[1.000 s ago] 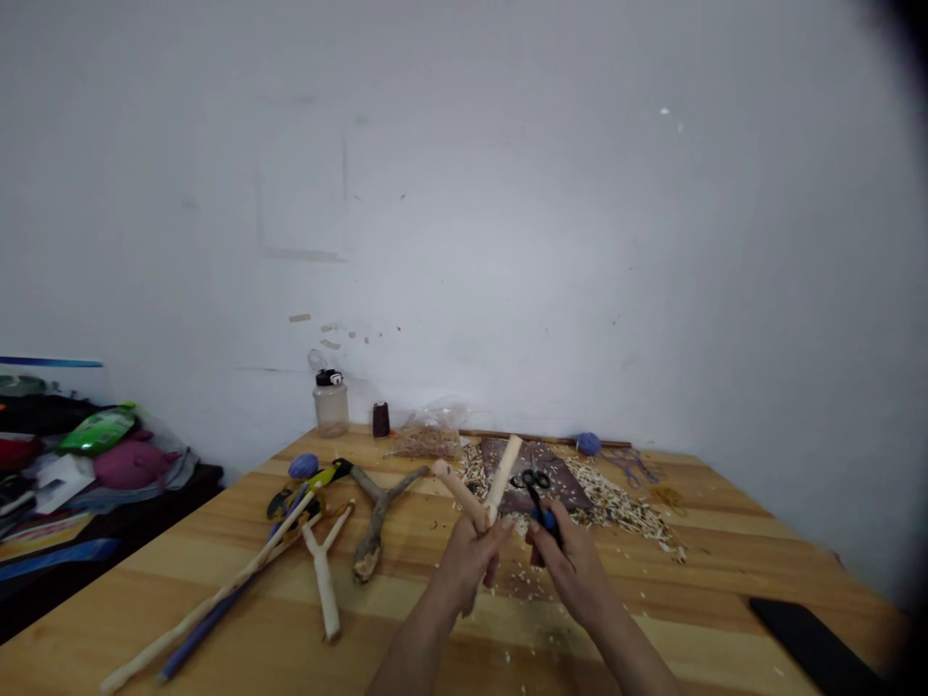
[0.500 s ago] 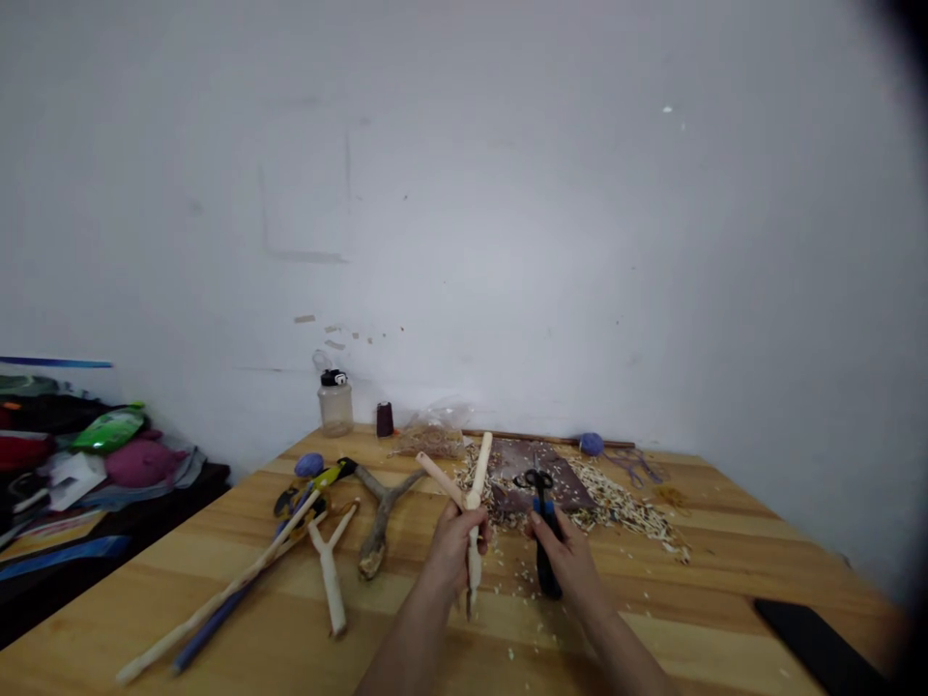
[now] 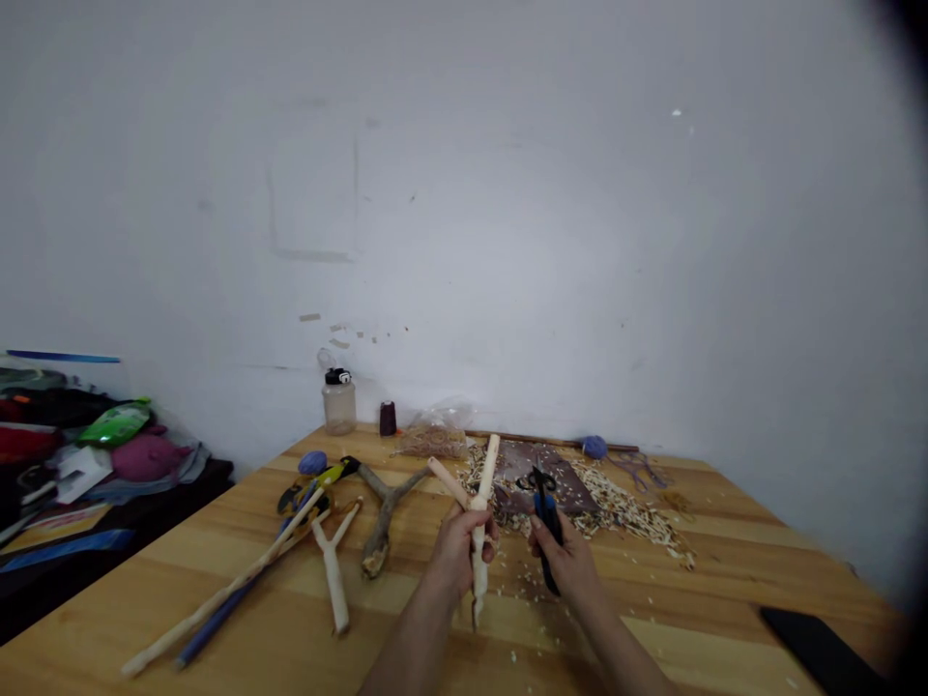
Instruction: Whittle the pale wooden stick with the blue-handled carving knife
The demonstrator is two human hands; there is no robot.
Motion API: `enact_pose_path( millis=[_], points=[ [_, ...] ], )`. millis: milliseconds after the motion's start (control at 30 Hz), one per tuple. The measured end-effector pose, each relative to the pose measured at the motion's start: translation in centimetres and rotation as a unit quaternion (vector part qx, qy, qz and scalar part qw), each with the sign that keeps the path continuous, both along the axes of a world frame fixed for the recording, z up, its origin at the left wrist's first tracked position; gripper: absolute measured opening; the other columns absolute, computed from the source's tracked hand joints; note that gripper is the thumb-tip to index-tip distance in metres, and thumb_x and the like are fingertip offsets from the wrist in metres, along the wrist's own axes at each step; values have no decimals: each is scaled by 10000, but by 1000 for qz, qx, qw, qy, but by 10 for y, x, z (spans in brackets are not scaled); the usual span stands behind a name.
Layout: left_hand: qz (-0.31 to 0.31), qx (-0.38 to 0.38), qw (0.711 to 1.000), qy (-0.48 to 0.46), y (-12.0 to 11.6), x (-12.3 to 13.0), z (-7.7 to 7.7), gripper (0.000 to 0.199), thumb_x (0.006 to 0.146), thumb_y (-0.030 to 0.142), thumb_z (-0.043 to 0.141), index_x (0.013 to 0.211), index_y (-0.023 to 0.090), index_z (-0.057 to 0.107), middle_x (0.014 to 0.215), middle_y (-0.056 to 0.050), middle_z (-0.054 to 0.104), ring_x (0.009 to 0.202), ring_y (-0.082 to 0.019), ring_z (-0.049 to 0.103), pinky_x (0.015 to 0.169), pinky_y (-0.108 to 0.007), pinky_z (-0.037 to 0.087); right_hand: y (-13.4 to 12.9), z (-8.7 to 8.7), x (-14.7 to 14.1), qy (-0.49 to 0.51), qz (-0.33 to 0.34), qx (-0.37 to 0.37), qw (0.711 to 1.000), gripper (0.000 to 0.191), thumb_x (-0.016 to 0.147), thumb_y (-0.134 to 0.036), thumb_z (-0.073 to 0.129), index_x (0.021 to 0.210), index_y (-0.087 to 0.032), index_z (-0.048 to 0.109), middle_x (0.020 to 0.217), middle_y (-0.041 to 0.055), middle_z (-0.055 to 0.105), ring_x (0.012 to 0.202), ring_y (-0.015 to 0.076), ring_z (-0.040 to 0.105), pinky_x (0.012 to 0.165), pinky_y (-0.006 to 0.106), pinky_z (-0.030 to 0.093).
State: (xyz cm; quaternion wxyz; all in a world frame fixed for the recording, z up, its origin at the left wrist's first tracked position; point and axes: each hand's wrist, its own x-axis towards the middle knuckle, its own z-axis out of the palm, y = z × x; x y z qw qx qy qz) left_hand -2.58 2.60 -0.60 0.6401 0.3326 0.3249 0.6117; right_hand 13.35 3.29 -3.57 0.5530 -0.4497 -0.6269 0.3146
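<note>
My left hand point(image 3: 462, 546) is closed round the middle of a peeled Y-shaped forked stick point(image 3: 481, 495), whose two prongs point up and away from me. Its lower end tapers below my fist. In my closed right hand point(image 3: 569, 556) is a knife-like tool with a black-and-blue handle point(image 3: 549, 522); its working end cannot be made out. Just beyond that tool show black scissor-like loops point(image 3: 536, 479), over a dark brown sheet point(image 3: 572, 493) strewn with wood shavings point(image 3: 630, 512). Tool and stick are apart.
Left on the wooden table point(image 3: 239, 619) lie another peeled forked stick point(image 3: 333, 580), a bark-covered fork point(image 3: 383, 522), and a long peeled stick point(image 3: 210, 609). A bottle point(image 3: 338, 401), thread spool point(image 3: 388, 419) and plastic bag point(image 3: 435, 440) stand near the wall. A dark flat object point(image 3: 819, 648) lies right.
The view has shifted slightly, moving everything a little to the right. The tool in my right hand is tilted a bit more. Both hands keep their hold.
</note>
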Motion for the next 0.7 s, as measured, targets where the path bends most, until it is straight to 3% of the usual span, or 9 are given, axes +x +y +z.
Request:
enact_pose_path(
  millis=[267, 467, 700],
  points=[
    [-55, -30, 997, -54, -1, 0, 1, 279, 661, 377, 645, 748, 149, 510, 598, 0, 557, 440, -69, 475, 339, -152, 270, -9, 6, -1, -88, -38, 39, 995, 341, 808, -473, 452, 924, -170, 556, 603, -6, 555, 535, 140, 500, 509, 231, 398],
    [-63, -23, 997, -43, -2, 3, -1, 334, 691, 458, 619, 779, 149, 531, 629, -1, 582, 464, -82, 510, 420, -185, 373, -19, 15, -4, -152, -60, 105, 981, 286, 809, -419, 456, 899, -176, 577, 707, 13, 605, 606, 139, 525, 574, 228, 408],
    [-115, -59, 991, -39, -2, 3, 0, 319, 722, 441, 545, 700, 122, 532, 605, -3, 530, 432, -60, 451, 360, -157, 228, -23, 19, -5, -137, -57, 113, 982, 229, 820, -379, 423, 786, -185, 540, 624, -17, 527, 553, 116, 460, 532, 209, 373]
  ],
)
